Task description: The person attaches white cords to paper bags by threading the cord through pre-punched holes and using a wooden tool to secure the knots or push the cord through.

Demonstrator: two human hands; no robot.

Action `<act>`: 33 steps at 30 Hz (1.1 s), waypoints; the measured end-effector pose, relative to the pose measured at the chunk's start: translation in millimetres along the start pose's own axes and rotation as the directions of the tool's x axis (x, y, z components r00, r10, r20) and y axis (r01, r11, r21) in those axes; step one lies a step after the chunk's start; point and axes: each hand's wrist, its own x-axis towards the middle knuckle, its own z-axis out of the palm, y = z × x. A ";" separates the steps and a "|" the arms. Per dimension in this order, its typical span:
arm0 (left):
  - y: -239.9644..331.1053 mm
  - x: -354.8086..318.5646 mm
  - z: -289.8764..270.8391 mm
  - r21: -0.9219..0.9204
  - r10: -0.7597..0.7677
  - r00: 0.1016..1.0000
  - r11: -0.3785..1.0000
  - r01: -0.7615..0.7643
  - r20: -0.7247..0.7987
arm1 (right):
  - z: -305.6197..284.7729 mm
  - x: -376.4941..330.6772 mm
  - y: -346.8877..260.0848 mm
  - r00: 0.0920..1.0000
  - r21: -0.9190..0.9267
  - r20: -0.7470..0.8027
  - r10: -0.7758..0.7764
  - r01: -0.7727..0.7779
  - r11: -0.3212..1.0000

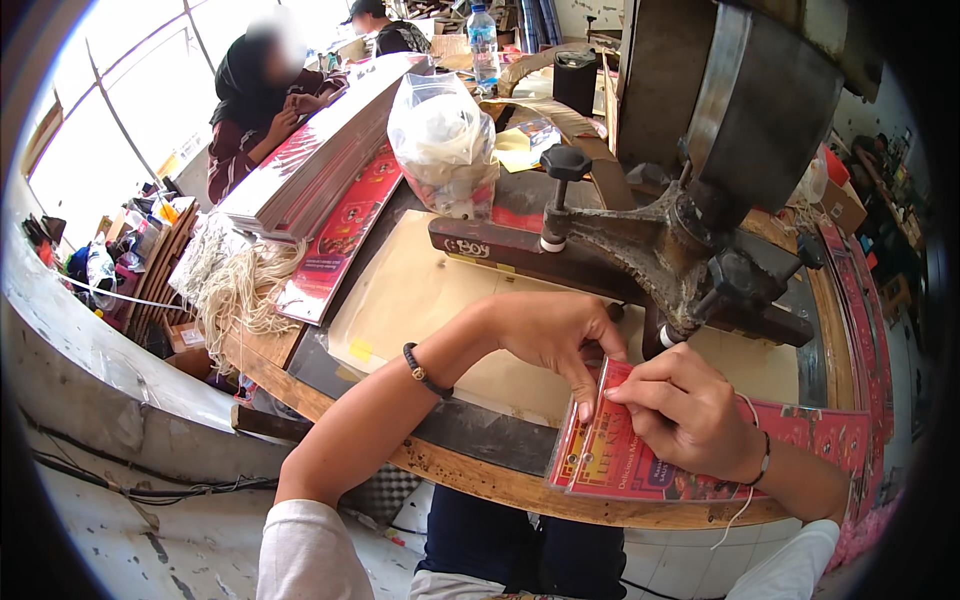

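At the near edge of the wooden table (470, 475), both hands meet on a stack of red cards (640, 465). The left hand (555, 335) has its fingers curled, forefinger pressed down on the stack's upper left corner; the right hand (685, 410) pinches the top card's corner between thumb and fingers. A black bead bracelet (425, 372) circles the left wrist. Just beyond the hands stands a dark iron press (660, 250), its arm overhanging a tan sheet (420, 290) and blocking the far right of the table. Farther left lie a tall stack of printed cards (320, 160), a plastic bag (445, 145) and a bundle of pale strings (245, 290). A water bottle (483, 42) stands at the far end, where another person (260, 110) sits by the window.
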 end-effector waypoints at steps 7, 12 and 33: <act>-0.6 -1.7 -3.0 -0.012 0.026 0.999 1.000 -0.026 0.021 | 0.9 -0.9 -2.8 1.000 -0.035 0.010 0.017 -0.016 0.999; 6.7 0.3 -7.5 0.007 -0.131 0.985 0.991 0.131 0.108 | -0.2 0.0 -3.7 0.999 -0.083 0.046 0.003 0.001 0.997; -0.3 -0.9 -13.3 -0.048 -0.043 0.985 0.998 0.051 0.170 | 0.6 -1.3 -7.4 1.000 -0.148 0.006 0.014 -0.013 0.989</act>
